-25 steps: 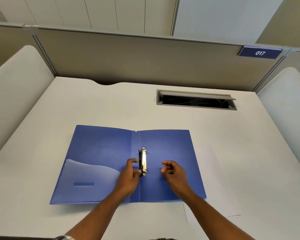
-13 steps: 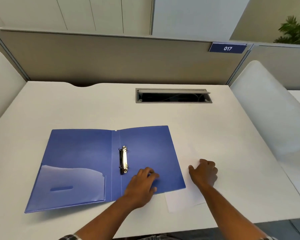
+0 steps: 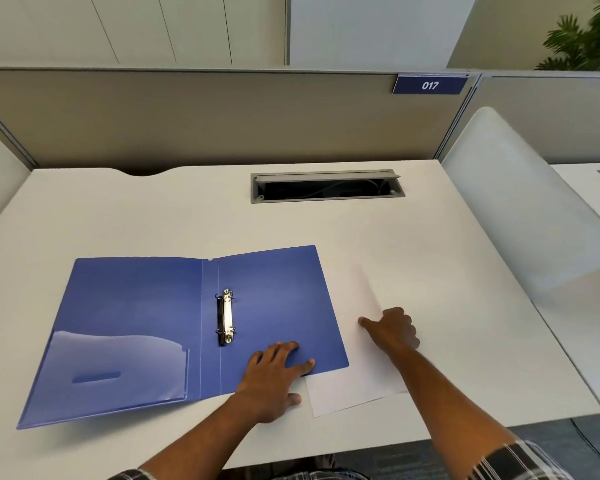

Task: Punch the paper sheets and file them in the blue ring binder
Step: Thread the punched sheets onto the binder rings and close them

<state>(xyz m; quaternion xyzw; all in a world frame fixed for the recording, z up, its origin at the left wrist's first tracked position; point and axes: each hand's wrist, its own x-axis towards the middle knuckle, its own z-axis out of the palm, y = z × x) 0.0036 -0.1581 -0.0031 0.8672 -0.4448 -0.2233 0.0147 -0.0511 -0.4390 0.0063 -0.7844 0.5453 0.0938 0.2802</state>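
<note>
The blue ring binder lies open and flat on the white desk, its metal ring mechanism beside the spine. White paper sheets lie to its right, partly tucked under the binder's right cover. My left hand rests flat on the lower right corner of that cover, fingers spread. My right hand presses on the paper just right of the binder, fingers curled, thumb pointing left. No hole punch is in view.
A grey cable hatch is set into the desk at the back. A beige partition closes the far side, with a blue "017" sign. A curved white divider stands at the right.
Both hands left the ring mechanism. The left hand moved down to the binder's lower right corner and the right hand moved right onto the paper. The view shifted rightward.
</note>
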